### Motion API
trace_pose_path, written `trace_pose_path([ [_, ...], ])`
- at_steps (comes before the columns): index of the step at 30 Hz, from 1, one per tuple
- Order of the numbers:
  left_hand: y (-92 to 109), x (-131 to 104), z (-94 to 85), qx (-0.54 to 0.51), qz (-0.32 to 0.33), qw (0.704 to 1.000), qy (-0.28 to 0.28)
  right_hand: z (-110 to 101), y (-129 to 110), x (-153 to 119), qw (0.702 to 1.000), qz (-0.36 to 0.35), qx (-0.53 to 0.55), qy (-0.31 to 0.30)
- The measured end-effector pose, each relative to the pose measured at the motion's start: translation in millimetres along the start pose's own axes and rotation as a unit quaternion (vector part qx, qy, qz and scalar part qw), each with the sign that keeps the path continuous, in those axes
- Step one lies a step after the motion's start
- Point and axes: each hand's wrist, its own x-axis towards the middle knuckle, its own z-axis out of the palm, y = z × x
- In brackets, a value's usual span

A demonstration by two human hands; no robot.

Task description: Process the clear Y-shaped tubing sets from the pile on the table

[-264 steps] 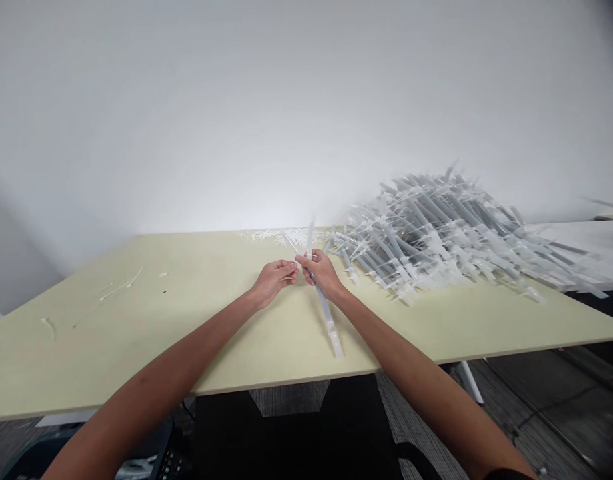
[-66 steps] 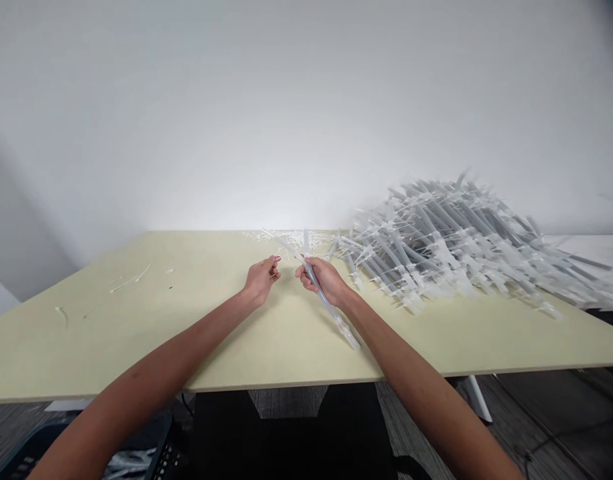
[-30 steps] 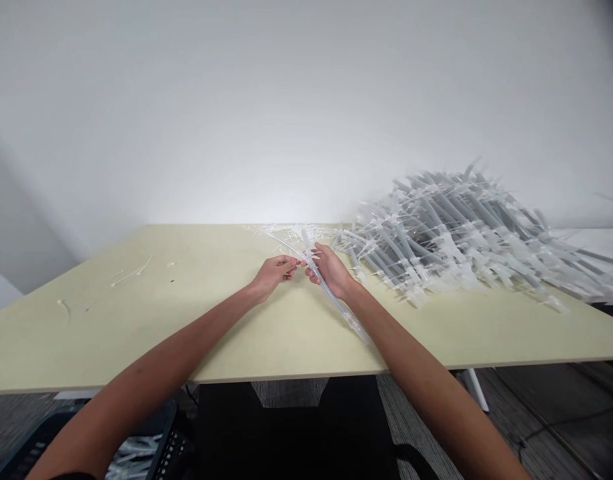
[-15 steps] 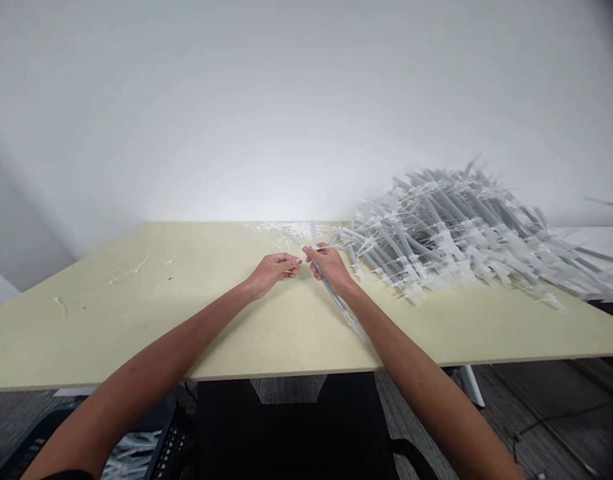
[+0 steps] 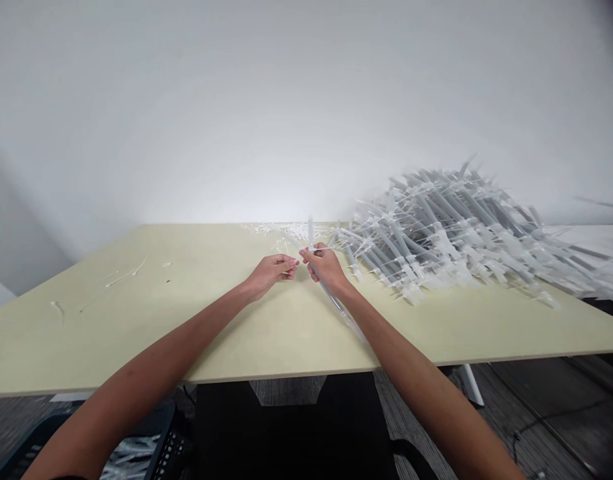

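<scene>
A grey tube with clear plastic ends (image 5: 336, 303) slants from upper left to lower right, and my right hand (image 5: 326, 265) is closed round its upper part. A thin white tie shows at the tube near my right thumb. Just left of it, my left hand (image 5: 272, 275) has its fingertips pinched together; whatever they hold is too small to make out. The two hands are close together above the pale yellow table (image 5: 286, 333). Behind them lies a scatter of small white ties (image 5: 296, 231).
A big heap of grey tubes with clear ends (image 5: 436, 227) covers the table's right side. Loose white ties (image 5: 129, 277) lie at the left. Below the front edge stands a dark basket (image 5: 169, 443) with similar pieces inside. A white wall rises behind.
The view has shifted slightly. My hands keep nearly the same pose, and the tube's upper end stands a little further left in the picture.
</scene>
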Motion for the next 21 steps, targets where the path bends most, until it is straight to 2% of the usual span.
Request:
trace_pose_path([
  [9, -0.1, -1.0, 3.0, 0.076, 0.017, 0.997, 0.007, 6.4, -4.9, -9.1, 0.996, -0.042, -0.044, -0.067],
  [13, 4.1, -0.5, 0.0, 0.147, 0.048, 0.988, 0.023, 7.7, -12.6, -11.5, 0.996, -0.018, -0.016, -0.087],
  [17, 9.7, -1.5, -2.6, 0.191, 0.062, 0.98, -0.006, 5.0, -13.4, -9.4, 0.996, -0.013, 0.019, -0.086],
  [21, 11.5, -2.8, -1.7, 0.18, 0.067, 0.981, -0.01, 3.0, -9.6, -6.2, 0.997, -0.014, 0.022, -0.074],
])
